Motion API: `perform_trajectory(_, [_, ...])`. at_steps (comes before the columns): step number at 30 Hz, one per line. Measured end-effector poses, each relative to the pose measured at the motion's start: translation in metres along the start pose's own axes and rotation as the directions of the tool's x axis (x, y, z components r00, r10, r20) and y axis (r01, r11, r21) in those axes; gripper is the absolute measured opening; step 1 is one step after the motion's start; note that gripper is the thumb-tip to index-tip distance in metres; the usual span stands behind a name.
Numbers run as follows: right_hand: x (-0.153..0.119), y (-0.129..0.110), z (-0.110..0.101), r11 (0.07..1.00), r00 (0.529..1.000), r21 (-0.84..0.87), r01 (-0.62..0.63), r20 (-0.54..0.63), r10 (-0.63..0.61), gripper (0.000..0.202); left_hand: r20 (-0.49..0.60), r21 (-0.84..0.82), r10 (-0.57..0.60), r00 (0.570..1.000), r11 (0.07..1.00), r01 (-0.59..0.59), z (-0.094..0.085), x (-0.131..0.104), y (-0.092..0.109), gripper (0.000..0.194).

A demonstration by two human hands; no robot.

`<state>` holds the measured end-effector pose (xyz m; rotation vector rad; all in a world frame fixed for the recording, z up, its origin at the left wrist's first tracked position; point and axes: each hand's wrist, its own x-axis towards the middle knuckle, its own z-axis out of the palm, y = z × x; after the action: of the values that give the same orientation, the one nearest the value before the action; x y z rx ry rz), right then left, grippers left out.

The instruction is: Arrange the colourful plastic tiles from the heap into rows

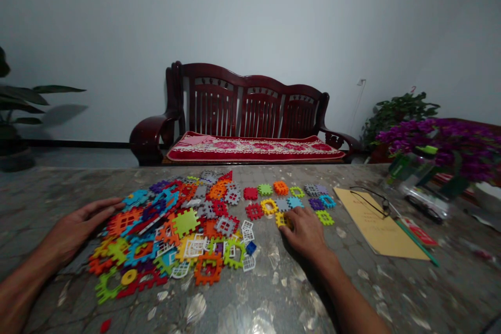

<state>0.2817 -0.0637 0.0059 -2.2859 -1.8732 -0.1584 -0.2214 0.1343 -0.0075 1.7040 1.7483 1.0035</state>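
Lying flat at the near edge of the tile rows point(282, 203), the yellow tile point(280, 219) is partly covered by your right hand point(304, 232); its long axis cannot be told. Your right fingers bend over it, grip unclear. Your left hand point(72, 227) extends unclenched fingers rightward to the pile point(186, 223). Far right, the bottle's point(415, 168) contents are indistinct.

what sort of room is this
Probably a living room in a home: a carved dark wooden bench with a red floral seat cover stands against the wall, a potted plant sits beside it, and colourful plastic pieces are spread on the table.
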Motion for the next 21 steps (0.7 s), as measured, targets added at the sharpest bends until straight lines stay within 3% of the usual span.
perform_trajectory(4, [0.000, 0.003, 0.000, 0.999, 0.999, 0.029, 0.033, 0.001, -0.033, 0.022, 0.043, -0.069, -0.076, 0.996, 0.994, 0.079, -0.001, -0.002, 0.004, 0.063])
perform_trajectory(11, [0.000, 0.005, -0.003, 0.999, 0.999, 0.040, 0.029, 0.022, -0.029, 0.027, 0.036, -0.139, -0.113, 0.993, 0.983, 0.117, -0.001, -0.005, 0.010, 0.057])
perform_trajectory(15, [0.000, 0.003, -0.003, 0.995, 0.999, 0.099, 0.027, -0.023, -0.025, 0.032, 0.026, -0.168, -0.121, 0.992, 0.978, 0.123, -0.001, -0.008, 0.014, 0.054])
perform_trajectory(21, [0.002, -0.033, 0.007, 0.920, 0.993, 0.373, 0.117, -0.063, -0.100, 0.033, 0.053, -0.190, -0.095, 0.994, 0.976, 0.103, -0.002, -0.012, 0.015, 0.056])
